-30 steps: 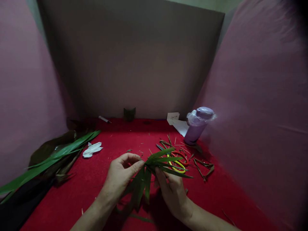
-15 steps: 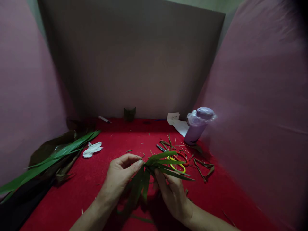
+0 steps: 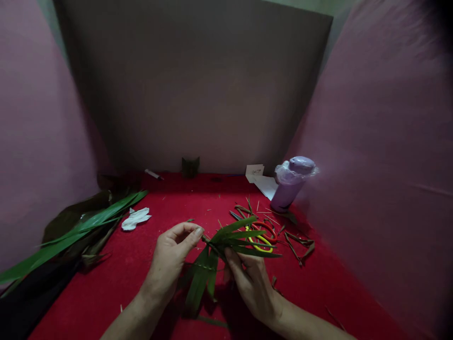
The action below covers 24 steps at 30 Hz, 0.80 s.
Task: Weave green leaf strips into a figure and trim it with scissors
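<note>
Green leaf strips fan out from a gathered dark end in a leaf bundle [image 3: 226, 238]; some point right, others hang down. My right hand [image 3: 253, 278] is closed around the bundle from below and the right, its other fingers partly hidden by the strips. My left hand [image 3: 173, 255] pinches thumb and forefinger together just left of the gathered end. Whatever is between those fingertips is too small to make out. Scissors [image 3: 264, 241] with red and yellow handles lie behind the strips, partly covered by them.
Dried brown leaf scraps [image 3: 299, 245] and thin sticks lie right on the red cloth [image 3: 106, 293]. A purple tumbler [image 3: 288, 189] with plastic wrap stands back right beside white papers [image 3: 266, 186]. Crumpled tissue [image 3: 135, 218] and long green leaves [image 3: 85, 226] lie left. A marker-like tube [image 3: 153, 174] lies behind.
My left fingertips have moved slightly left and up, away from the gathered end, which now shows. The leaf bundle has tilted and shifted a little left in my right hand.
</note>
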{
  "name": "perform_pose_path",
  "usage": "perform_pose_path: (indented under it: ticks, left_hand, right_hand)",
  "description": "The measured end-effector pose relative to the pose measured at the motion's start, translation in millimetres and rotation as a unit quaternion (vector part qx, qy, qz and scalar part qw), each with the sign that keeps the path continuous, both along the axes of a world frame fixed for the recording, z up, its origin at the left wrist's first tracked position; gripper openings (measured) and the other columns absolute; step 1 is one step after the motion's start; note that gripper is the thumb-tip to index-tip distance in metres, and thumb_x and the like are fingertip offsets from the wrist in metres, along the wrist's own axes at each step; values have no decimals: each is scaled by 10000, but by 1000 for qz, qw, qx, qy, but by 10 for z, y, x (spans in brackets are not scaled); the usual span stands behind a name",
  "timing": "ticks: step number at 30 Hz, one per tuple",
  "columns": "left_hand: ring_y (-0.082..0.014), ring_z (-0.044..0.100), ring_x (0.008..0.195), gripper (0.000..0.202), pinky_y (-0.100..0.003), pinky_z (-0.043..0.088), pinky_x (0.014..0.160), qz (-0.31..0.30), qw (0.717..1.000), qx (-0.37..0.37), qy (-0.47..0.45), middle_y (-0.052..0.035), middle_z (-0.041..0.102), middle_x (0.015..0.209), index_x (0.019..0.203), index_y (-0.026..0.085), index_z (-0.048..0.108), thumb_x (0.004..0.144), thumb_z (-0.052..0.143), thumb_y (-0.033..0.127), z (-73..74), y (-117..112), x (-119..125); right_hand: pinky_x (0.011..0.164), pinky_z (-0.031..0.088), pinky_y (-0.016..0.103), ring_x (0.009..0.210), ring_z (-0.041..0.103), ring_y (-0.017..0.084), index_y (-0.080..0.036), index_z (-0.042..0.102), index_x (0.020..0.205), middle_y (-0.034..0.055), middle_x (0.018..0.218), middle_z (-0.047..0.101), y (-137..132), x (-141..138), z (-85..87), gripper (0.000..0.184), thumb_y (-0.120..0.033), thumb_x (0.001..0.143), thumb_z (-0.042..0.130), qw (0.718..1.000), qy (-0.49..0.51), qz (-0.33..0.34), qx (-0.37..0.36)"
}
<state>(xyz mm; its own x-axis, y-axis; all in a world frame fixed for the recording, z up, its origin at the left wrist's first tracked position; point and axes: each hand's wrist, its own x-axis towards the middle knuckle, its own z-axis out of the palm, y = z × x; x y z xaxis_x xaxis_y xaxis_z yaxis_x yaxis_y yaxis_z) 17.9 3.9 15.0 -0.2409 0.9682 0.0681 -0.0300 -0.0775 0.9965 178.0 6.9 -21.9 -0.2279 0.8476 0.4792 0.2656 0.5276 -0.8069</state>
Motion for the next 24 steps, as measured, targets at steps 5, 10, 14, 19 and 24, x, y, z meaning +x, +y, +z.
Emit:
perform_pose_path:
  ticks: [5, 10, 14, 19, 24]
  left_hand:
    - [-116, 511, 624, 142, -209, 398, 615, 4, 1000, -9, -8, 15, 603, 623, 646, 172, 647, 677, 673, 308, -31, 23, -29]
    - [-118, 519, 619, 127, -212, 403, 611, 12, 1000, -12, -16, 9, 619, 613, 640, 170, 664, 664, 685, 293, -40, 28, -28]
    - [-121, 522, 618, 119, -215, 406, 612, 17, 1000, -4, -14, 9, 622, 607, 638, 171, 670, 667, 683, 285, -31, 28, -18]
    - [-121, 522, 630, 113, -214, 407, 620, 15, 1000, 6, -11, 10, 624, 618, 653, 173, 672, 674, 679, 284, -37, 32, -24]
    - [-118, 525, 638, 121, -212, 409, 630, 5, 1000, 6, -14, 7, 628, 630, 673, 167, 674, 679, 678, 288, -69, 38, -43]
  right_hand:
    - [513, 388, 240, 439, 489, 118, -190, 509, 510, -18, 442, 499, 3, -5, -9, 433, -286, 914, 385, 999, 9, 16, -44]
    - [503, 395, 233, 426, 491, 115, -185, 514, 525, -17, 439, 502, 14, -4, -57, 429, -314, 914, 385, 997, 15, 28, -71]
    - [493, 392, 226, 420, 490, 110, -182, 521, 530, -19, 437, 501, 16, -5, -52, 433, -323, 917, 385, 995, 20, 35, -89]
    - [478, 381, 213, 404, 457, 97, -172, 537, 529, -19, 419, 489, 7, -3, -64, 464, -350, 923, 370, 992, 24, 50, -113]
    - [431, 354, 194, 381, 441, 85, -160, 540, 525, -16, 414, 484, 16, -14, -66, 490, -406, 913, 371, 984, 30, 61, -165]
